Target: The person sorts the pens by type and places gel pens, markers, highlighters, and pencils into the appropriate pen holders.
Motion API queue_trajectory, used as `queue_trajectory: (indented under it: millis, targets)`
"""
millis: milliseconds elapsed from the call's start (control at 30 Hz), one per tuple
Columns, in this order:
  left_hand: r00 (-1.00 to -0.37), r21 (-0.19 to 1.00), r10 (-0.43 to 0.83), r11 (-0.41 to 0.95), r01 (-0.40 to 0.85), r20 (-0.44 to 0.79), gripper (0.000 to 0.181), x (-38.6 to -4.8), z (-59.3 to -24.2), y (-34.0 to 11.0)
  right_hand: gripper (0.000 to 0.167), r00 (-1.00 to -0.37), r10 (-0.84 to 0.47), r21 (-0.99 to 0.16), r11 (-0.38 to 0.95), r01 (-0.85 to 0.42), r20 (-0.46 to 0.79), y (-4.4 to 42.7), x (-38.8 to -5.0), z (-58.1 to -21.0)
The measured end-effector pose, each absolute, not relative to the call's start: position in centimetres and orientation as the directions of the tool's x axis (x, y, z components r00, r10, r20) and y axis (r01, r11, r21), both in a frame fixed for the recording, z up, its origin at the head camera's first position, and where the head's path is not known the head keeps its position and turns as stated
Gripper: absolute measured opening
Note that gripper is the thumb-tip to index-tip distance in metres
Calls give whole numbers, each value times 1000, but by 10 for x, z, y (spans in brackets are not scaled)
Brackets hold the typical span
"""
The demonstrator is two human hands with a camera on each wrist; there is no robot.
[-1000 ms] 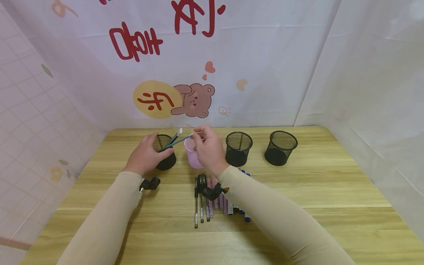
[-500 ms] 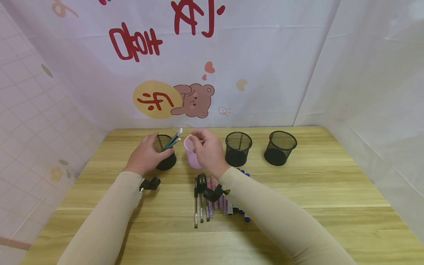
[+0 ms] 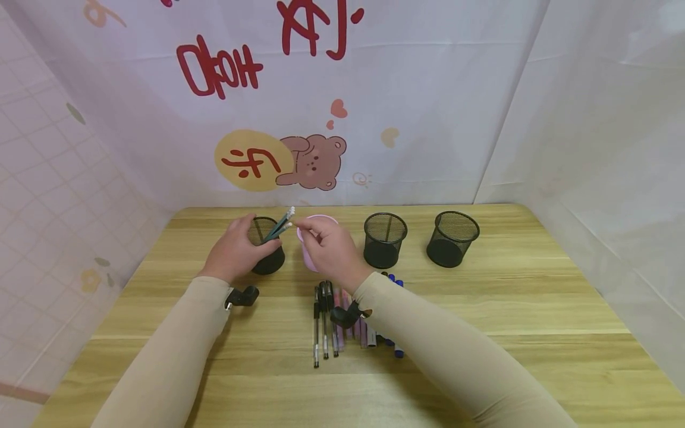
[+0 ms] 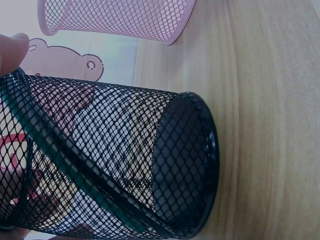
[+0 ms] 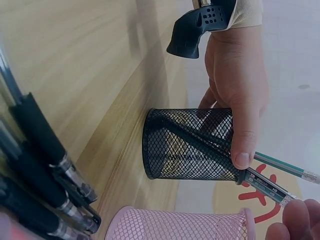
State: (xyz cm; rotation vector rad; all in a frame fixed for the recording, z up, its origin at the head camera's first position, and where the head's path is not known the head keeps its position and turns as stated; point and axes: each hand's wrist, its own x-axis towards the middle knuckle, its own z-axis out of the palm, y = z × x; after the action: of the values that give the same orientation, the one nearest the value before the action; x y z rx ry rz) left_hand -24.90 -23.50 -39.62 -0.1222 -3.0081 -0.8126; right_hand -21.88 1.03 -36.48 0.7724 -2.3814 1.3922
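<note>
My left hand grips a black mesh pen holder at the left, its thumb along the near side by the rim. Several dark green pencils lean in that holder, their white ends sticking out past the rim. My right hand reaches across a pink mesh pen holder, which it partly covers. In the right wrist view its fingertips meet the end of one pencil; whether they pinch it is unclear.
Two more black mesh holders stand to the right. Black gel pens, pink pens and blue-capped markers lie in front on the wooden table, partly under the right forearm. A printed cloth hangs behind.
A pencil my right hand held by its end now leans inside the black holder with the others. That hand has since moved left toward the pencil ends. The left hand stays put.
</note>
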Motion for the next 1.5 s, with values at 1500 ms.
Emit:
queue_trajectory:
  millis: [1500]
  targets:
    - [-964,400,131,890,218,233,123,-240,-397,-236,26,-936,-330,-559,757,-338,119,151,-196,-362]
